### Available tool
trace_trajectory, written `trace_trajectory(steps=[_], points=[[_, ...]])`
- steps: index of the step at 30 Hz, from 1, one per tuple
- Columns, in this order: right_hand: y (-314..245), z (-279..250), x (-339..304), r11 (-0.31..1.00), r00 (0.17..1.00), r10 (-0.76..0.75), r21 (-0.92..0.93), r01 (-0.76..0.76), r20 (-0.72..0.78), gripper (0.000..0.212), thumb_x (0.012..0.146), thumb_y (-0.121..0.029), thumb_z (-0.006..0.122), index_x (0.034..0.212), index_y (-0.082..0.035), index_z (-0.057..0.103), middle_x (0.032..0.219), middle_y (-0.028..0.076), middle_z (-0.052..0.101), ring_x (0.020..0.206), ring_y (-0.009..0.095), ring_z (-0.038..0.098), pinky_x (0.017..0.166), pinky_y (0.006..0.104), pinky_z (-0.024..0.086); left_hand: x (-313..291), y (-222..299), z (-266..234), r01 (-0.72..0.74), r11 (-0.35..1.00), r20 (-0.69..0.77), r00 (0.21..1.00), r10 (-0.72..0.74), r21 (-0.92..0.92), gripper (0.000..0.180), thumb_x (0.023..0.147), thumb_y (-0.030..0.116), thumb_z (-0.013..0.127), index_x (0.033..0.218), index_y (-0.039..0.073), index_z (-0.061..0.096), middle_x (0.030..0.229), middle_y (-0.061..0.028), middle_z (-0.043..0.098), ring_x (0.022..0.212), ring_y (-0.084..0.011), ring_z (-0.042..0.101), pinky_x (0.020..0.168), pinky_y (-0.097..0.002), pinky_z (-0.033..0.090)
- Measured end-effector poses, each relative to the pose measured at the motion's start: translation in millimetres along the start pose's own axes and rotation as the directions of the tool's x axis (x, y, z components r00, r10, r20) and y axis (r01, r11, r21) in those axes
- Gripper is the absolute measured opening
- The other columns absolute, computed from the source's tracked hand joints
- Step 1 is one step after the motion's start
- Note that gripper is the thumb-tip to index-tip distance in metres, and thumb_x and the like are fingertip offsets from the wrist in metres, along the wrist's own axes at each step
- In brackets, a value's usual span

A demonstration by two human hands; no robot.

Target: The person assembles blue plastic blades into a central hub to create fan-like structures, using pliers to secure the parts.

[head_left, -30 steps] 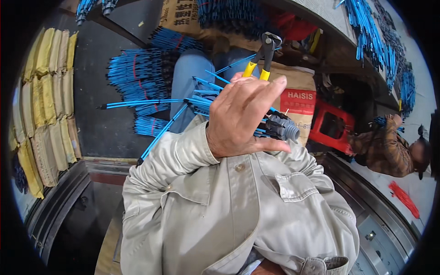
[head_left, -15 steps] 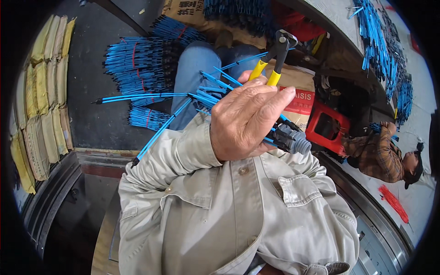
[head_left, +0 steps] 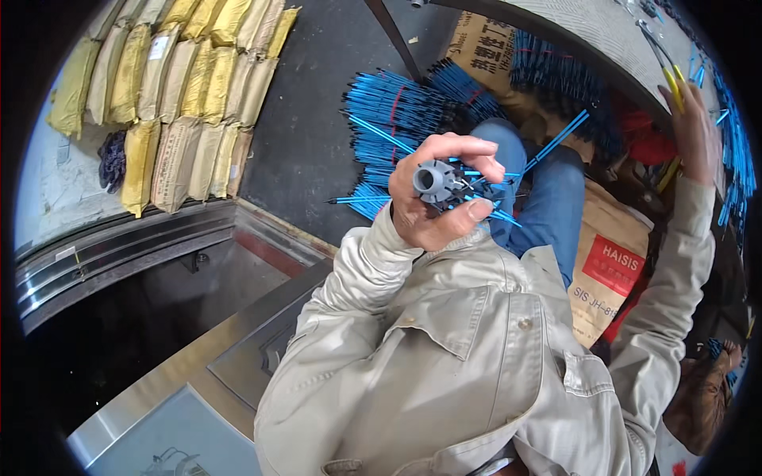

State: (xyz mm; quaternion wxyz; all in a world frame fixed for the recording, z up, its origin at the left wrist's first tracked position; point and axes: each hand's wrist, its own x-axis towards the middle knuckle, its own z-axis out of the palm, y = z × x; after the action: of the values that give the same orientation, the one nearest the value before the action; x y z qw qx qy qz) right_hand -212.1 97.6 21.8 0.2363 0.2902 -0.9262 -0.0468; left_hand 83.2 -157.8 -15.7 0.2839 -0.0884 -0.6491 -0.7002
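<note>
In front of my chest, my left hand (head_left: 444, 190) is closed round a grey hollow plastic fitting (head_left: 431, 181). Its round open end faces up, and thin blue rods (head_left: 559, 139) with dark parts fan out from behind it. At the upper right my right arm is stretched out to a light tabletop. There my right hand (head_left: 697, 139) has its fingers on the yellow handles of a pair of cutting pliers (head_left: 675, 83), whose jaws point away over the tabletop. Part of that grip is hidden by the back of the hand.
Bundles of blue rods (head_left: 397, 103) lie on the dark floor beyond my left hand. More rods lie on the tabletop (head_left: 556, 12) at right. Stacked yellow and beige sacks (head_left: 178, 79) stand at left. A paper sack (head_left: 607, 262) lies by my knee. Another person's hand (head_left: 726, 357) shows at lower right.
The cutting pliers have gone from in front of me to the tabletop at upper right with my right hand. My left hand has turned the fitting's open end upward. The view has swung left.
</note>
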Motion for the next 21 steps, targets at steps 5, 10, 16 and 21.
trace_trajectory(steps=[5, 10, 16, 21], points=[[43, 59, 28, 0.997, 0.996, -0.073, 0.004, 0.073, 0.047, 0.042, 0.087, -0.045, 0.05, 0.114, -0.012, 0.054, 0.109, 0.011, 0.055, 0.094, 0.031, 0.058, 0.071, 0.0382, 0.047, -3, -1, -3, -0.056, 0.998, 0.004, 0.998, 0.056, -0.002, 0.043, 0.07, 0.003, 0.065, 0.109, -0.005, 0.051, 0.088, -0.012, 0.063, 0.084, -0.0194, 0.062, 0.078, -0.0316, 0.048], [-3, 29, 1, 0.968, 0.935, -0.17, 0.123, 0.217, -0.312, 0.029, 0.09, -0.028, 0.053, 0.111, -0.009, 0.057, 0.11, 0.008, 0.058, 0.094, 0.027, 0.06, 0.076, 0.0358, 0.048, 3, 0, 2, 0.007, 1.0, -0.11, 0.994, -0.005, 0.021, 0.041, 0.072, 0.004, 0.065, 0.11, -0.005, 0.05, 0.089, -0.0115, 0.062, 0.084, -0.0181, 0.061, 0.08, -0.0311, 0.048], [-170, -57, -110, 0.146, 0.965, -0.195, 0.968, 0.203, -0.173, 0.065, 0.073, -0.032, 0.072, 0.122, 0.002, 0.046, 0.117, 0.018, 0.054, 0.112, 0.031, 0.05, 0.095, 0.0375, 0.038, 25, 1, 25, 0.14, 0.968, -0.206, 0.974, -0.097, 0.209, 0.042, 0.075, 0.006, 0.066, 0.112, -0.005, 0.049, 0.094, -0.0105, 0.061, 0.085, -0.016, 0.059, 0.08, -0.0289, 0.046], [-210, -43, -101, -0.172, 0.998, 0.032, 0.983, 0.058, -0.053, 0.064, 0.073, -0.024, 0.072, 0.124, 0.001, 0.045, 0.118, 0.016, 0.053, 0.111, 0.028, 0.051, 0.092, 0.035, 0.04, 30, -9, 42, 0.181, 0.945, -0.184, 0.974, -0.134, 0.271, 0.059, 0.078, 0.02, 0.068, 0.123, -0.006, 0.04, 0.11, -0.0162, 0.054, 0.095, -0.0207, 0.054, 0.087, -0.0317, 0.042]])
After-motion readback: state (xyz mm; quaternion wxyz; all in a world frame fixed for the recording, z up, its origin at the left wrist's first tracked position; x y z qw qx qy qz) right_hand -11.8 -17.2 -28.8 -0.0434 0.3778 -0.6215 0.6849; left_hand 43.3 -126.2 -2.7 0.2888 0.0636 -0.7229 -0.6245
